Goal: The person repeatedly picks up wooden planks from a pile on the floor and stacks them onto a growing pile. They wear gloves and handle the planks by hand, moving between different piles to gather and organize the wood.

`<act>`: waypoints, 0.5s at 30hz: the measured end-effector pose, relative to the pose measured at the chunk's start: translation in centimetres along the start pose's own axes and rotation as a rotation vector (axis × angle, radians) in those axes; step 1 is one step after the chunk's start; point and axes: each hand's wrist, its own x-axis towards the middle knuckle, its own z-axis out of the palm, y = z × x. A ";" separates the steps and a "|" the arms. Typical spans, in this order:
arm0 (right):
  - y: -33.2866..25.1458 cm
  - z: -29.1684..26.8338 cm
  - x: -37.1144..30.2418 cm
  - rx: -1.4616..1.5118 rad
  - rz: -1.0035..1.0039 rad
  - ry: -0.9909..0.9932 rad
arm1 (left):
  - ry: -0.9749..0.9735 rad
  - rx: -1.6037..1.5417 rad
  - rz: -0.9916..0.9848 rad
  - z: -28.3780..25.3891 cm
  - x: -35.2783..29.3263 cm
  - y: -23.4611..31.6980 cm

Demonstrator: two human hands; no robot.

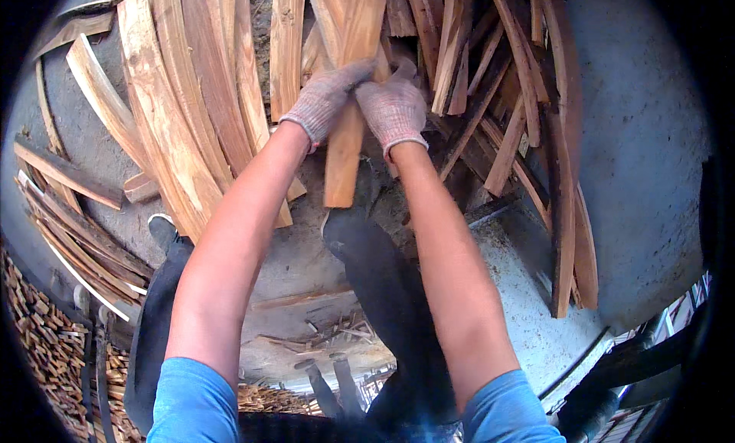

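Holding a plank (pixel 344 164), long axis pointing ahead.

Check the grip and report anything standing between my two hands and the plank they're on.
Nothing visible except the knit gloves: the left hand and right hand are against the plank. The jumbled strips on the right lie outside the grip.
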 end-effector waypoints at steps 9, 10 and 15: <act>2.6 5.7 -12.0 0.152 -0.362 -0.140 | 0.059 0.487 -0.029 -2.1 -15.9 5.0; 1.6 6.2 -14.5 0.254 -0.268 -0.118 | 0.090 0.506 0.005 -2.9 -17.5 4.6; -5.6 7.7 -22.1 0.490 -0.348 0.289 | 0.280 0.314 0.104 -6.8 -25.5 6.1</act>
